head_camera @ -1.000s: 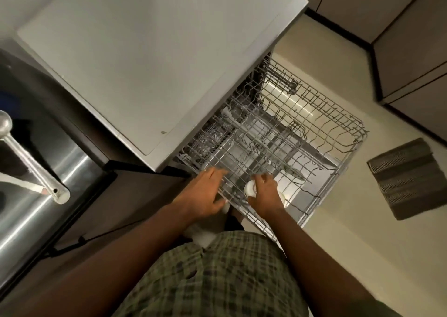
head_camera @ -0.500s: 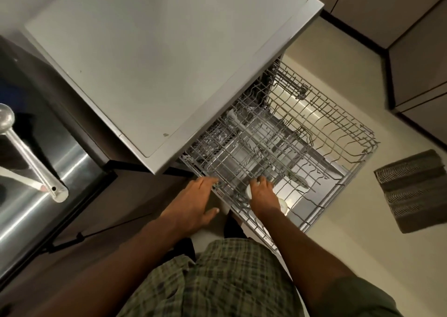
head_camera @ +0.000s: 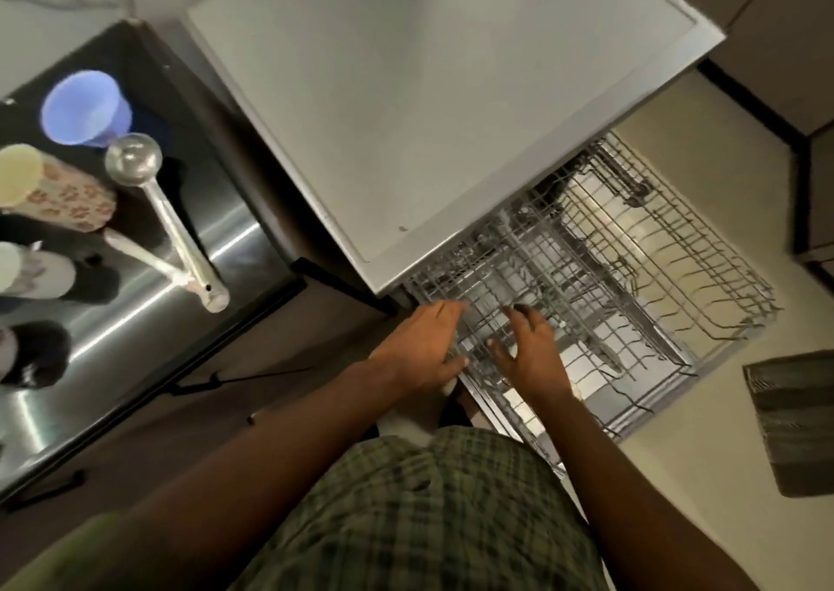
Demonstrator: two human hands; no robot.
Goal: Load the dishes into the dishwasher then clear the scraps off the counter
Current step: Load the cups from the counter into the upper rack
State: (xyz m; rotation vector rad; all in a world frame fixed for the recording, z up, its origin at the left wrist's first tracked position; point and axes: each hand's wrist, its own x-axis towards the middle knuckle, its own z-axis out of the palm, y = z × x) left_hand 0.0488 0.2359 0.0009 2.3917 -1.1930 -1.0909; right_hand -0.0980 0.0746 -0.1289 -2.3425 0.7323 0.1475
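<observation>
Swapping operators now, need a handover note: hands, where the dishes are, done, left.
Left hand: open, fingers resting on the near edge of the pulled-out dishwasher rack.
Right hand: open, fingers spread over the rack wires, holding nothing.
Rack: looks nearly empty; something white shows by the right wrist, too hidden to identify.
Sink: blue cup, flowered cup and more cups at the left edge wait there.
Done: dishwasher open, rack out.
Left: load the sink's cups; clear scraps, though none are in view.

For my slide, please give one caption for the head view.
Both hands, left hand and right hand, reach into the pulled-out dishwasher rack.
</observation>
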